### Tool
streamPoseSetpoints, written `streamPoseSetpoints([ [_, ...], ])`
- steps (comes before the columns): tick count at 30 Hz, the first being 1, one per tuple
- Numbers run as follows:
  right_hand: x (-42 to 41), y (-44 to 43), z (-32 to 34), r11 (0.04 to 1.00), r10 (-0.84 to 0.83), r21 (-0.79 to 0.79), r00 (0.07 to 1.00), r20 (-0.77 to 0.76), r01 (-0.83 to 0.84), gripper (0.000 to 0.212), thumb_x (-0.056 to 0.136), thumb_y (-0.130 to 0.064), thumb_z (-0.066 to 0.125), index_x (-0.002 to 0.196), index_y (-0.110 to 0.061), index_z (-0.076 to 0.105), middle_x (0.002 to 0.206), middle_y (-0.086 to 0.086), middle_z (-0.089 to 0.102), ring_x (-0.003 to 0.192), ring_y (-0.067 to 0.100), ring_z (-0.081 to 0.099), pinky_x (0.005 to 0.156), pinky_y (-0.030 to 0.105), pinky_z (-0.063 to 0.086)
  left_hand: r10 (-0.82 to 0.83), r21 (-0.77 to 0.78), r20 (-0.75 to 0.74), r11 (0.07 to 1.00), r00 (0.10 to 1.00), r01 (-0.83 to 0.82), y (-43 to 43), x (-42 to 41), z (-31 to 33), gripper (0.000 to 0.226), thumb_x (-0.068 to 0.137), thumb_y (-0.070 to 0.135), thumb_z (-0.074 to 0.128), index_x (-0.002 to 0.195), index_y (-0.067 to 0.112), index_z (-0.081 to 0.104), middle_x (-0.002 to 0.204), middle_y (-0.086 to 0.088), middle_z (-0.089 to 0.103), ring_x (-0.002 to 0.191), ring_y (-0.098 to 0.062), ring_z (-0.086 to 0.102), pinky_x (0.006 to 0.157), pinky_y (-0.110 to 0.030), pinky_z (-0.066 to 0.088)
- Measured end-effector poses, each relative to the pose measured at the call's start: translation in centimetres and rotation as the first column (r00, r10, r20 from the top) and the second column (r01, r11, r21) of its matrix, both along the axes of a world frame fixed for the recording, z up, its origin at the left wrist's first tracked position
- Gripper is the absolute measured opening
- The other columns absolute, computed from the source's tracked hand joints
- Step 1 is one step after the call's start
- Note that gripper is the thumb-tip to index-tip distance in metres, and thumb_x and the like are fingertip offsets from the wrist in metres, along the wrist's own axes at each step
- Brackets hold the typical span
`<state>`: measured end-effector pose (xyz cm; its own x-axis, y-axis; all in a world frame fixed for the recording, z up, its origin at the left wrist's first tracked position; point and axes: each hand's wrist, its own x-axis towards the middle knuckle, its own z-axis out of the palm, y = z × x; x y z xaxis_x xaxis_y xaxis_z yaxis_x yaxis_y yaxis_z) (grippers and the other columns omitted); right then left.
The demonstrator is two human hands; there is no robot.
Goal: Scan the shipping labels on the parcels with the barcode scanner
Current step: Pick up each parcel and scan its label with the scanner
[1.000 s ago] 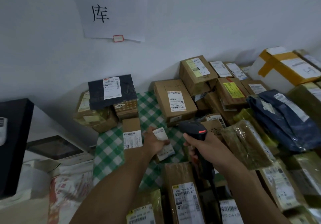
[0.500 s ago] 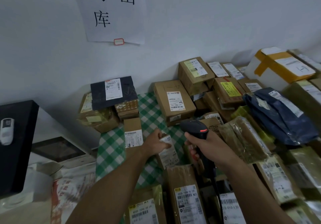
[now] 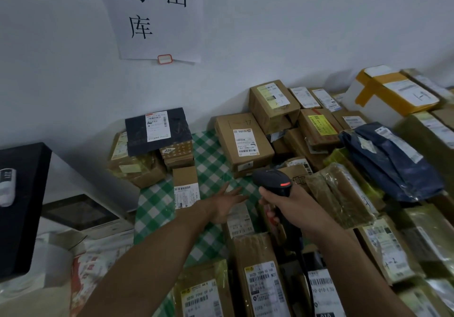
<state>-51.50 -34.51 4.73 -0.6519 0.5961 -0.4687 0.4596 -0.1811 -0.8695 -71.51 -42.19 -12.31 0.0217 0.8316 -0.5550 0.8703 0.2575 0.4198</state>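
Note:
My right hand (image 3: 292, 208) grips a black barcode scanner (image 3: 274, 181) with a red light on its top, its head pointing toward the back. My left hand (image 3: 224, 203) is spread with straight fingers above the green checked cloth (image 3: 211, 154), holding nothing. Just under and to its right lies a small parcel with a white label (image 3: 239, 220). A small brown box with a label (image 3: 186, 189) lies left of that hand. A larger brown box with a label (image 3: 243, 142) sits behind the scanner.
Many labelled cardboard parcels crowd the right side, with a dark blue bag (image 3: 390, 161) and a white box with yellow tape (image 3: 388, 93). A black flat parcel (image 3: 158, 130) tops a stack at the back left. A black device (image 3: 19, 206) stands far left. More parcels (image 3: 262, 287) lie near me.
My left hand let go of the small labelled parcel, which now lies on the pile, and its fingers have spread out. The scanner stayed roughly in place.

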Motion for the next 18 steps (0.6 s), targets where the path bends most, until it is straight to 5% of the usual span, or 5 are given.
streamPoseSetpoints([
  [6, 0.5, 0.6, -0.5, 1.0, 0.022, 0.004, 1.0, 0.023, -0.022, 0.017, 0.101, -0.027, 0.067, 0.099, -0.01, 0.069, 0.074, 0.002, 0.067, 0.061, 0.016, 0.059, 0.061, 0.034, 0.047, 0.131, 0.025, 0.045, 0.991, 0.99, -0.132, 0.4, -0.5, 1.1, 0.062, 0.099, 0.038, 0.062, 0.156, 0.04, 0.038, 0.166, -0.005, 0.022, 0.153, -0.034, 0.014, 0.122, -0.052, 0.025],
  [9, 0.5, 0.8, -0.6, 1.0, 0.012, 0.003, 0.999, 0.031, -0.012, 0.02, 0.102, -0.027, 0.067, 0.099, -0.008, 0.069, 0.076, 0.003, 0.068, 0.063, 0.016, 0.059, 0.06, 0.034, 0.047, 0.024, -0.036, 0.029, 0.999, 0.999, -0.023, 0.9, -1.4, 1.8, 0.078, 0.092, 0.033, 0.074, 0.157, 0.044, 0.032, 0.172, 0.0, 0.006, 0.157, -0.033, 0.0, 0.123, -0.051, 0.021],
  [11, 0.4, 0.8, -0.7, 1.0, 0.012, 0.001, 0.999, 0.033, -0.012, 0.021, 0.101, -0.027, 0.068, 0.096, -0.007, 0.07, 0.073, 0.001, 0.067, 0.061, 0.015, 0.059, 0.062, 0.034, 0.047, -0.097, -0.065, -0.039, 0.993, 0.995, 0.095, 1.2, -1.6, 2.1, 0.097, 0.083, 0.027, 0.083, 0.161, 0.038, 0.026, 0.172, -0.001, 0.012, 0.156, -0.033, 0.006, 0.124, -0.051, 0.019],
  [18, 0.4, 0.8, -0.8, 1.0, 0.028, -0.011, 0.999, 0.037, -0.027, 0.02, 0.1, -0.031, 0.069, 0.097, -0.011, 0.07, 0.075, 0.002, 0.067, 0.063, 0.014, 0.06, 0.065, 0.035, 0.048, 0.03, 0.06, -0.043, 0.998, 0.999, -0.028, 0.6, -3.3, 1.5, 0.099, 0.059, 0.044, 0.095, 0.14, 0.032, 0.038, 0.143, 0.0, 0.038, 0.127, -0.022, 0.036, 0.104, -0.048, 0.046],
])
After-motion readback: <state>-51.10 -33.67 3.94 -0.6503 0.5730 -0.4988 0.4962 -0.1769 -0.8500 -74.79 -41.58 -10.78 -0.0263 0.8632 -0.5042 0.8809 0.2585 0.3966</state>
